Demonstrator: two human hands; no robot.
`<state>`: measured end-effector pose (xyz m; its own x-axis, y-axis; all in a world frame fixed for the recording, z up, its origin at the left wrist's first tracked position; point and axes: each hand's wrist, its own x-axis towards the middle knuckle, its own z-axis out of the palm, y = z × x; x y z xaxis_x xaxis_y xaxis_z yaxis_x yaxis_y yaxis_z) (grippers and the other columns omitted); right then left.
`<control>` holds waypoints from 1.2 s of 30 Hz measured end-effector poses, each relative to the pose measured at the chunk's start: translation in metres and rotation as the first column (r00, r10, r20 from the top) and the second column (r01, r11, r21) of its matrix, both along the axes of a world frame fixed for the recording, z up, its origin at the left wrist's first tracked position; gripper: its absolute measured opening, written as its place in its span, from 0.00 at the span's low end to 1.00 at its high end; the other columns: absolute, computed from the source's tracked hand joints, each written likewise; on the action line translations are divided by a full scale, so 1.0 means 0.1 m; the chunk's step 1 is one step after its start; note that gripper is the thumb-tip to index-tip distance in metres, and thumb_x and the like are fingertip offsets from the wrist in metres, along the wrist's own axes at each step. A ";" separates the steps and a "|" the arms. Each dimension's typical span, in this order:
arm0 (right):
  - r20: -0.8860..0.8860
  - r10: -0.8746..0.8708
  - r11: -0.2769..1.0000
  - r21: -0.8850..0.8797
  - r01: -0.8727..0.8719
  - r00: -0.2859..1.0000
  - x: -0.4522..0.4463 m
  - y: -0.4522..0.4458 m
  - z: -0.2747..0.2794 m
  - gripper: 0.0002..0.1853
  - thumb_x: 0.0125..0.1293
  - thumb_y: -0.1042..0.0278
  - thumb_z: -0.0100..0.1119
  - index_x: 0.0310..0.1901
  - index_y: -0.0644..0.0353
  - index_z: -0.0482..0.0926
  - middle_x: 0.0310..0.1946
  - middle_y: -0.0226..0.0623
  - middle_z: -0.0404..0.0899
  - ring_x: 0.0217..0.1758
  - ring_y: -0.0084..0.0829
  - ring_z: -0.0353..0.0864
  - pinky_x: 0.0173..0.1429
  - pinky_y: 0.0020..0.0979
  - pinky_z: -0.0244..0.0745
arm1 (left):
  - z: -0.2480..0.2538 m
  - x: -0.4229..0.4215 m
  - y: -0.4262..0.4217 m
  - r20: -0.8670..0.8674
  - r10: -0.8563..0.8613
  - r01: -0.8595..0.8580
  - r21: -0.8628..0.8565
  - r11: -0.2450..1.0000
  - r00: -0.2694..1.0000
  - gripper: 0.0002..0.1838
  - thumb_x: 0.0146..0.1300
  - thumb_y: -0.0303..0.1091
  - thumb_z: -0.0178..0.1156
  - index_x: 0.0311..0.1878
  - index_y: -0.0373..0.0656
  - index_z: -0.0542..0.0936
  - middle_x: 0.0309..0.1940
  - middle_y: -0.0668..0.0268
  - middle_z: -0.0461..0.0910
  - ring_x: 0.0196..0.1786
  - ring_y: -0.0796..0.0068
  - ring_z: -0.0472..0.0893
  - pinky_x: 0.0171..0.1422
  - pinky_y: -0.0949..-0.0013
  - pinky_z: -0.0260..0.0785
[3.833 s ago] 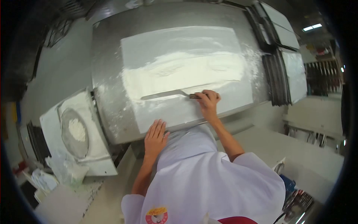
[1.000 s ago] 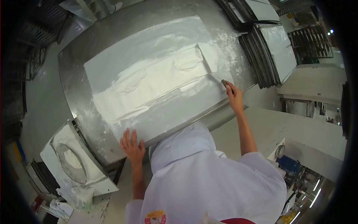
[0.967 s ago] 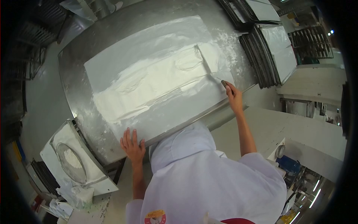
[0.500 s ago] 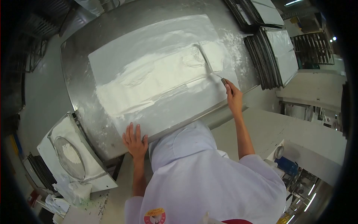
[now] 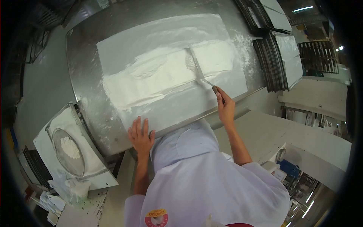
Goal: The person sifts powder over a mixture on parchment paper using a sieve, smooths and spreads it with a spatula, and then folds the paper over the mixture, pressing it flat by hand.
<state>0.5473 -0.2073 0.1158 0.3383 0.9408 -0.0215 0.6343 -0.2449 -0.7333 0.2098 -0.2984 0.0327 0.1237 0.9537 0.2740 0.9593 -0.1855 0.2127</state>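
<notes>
My right hand (image 5: 225,106) is closed around the dark handle of an offset spatula (image 5: 197,65). The spatula's long metal blade lies across a layer of white powder (image 5: 151,73), which looks like flour. Beneath the powder is a pale sheet (image 5: 170,110) spread over the metal table (image 5: 89,94). My left hand (image 5: 141,138) holds nothing; its fingers are spread flat on the sheet's near left corner, at the table edge. The powder forms a long band with a fairly straight near edge and a small ridge along it.
Stacked dark trays (image 5: 265,64) stand at the table's right end. On the left, a round sieve (image 5: 69,151) with white powder rests on a powdered tray (image 5: 99,166), beside a clear plastic bag (image 5: 77,190). A blue container (image 5: 289,168) sits at lower right.
My right hand has drawn the spatula leftward through the powder, leaving a smoother strip to its right. My left hand stays flat on the sheet, with the whole view slightly shifted.
</notes>
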 end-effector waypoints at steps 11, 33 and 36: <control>-0.025 0.033 0.996 -0.083 -0.035 0.999 -0.65 -0.17 -0.03 0.17 0.77 0.64 0.54 0.59 0.66 0.80 0.48 0.46 0.87 0.47 0.28 0.84 0.53 0.29 0.77 | -0.05 -0.03 -0.02 0.024 -0.023 0.023 0.015 1.000 0.999 0.27 0.71 0.52 0.54 0.70 0.54 0.74 0.72 0.61 0.69 0.74 0.57 0.66 0.75 0.45 0.52; -0.052 0.149 0.985 -0.085 -0.153 0.988 -1.65 -0.36 -0.01 0.18 0.77 0.64 0.55 0.60 0.68 0.79 0.43 0.47 0.86 0.38 0.27 0.80 0.43 0.28 0.76 | 0.02 -0.81 -0.15 0.161 0.189 -0.201 0.067 0.977 0.969 0.25 0.74 0.44 0.51 0.70 0.45 0.72 0.71 0.54 0.68 0.74 0.52 0.64 0.79 0.41 0.42; -0.055 0.164 0.983 -0.070 -0.168 0.985 -1.77 -0.40 0.00 0.18 0.77 0.63 0.55 0.60 0.68 0.79 0.42 0.47 0.86 0.36 0.27 0.79 0.41 0.29 0.75 | 0.06 -0.85 -0.12 0.168 0.214 -0.229 0.073 0.971 0.962 0.25 0.75 0.44 0.51 0.70 0.46 0.71 0.71 0.54 0.68 0.74 0.53 0.64 0.79 0.43 0.42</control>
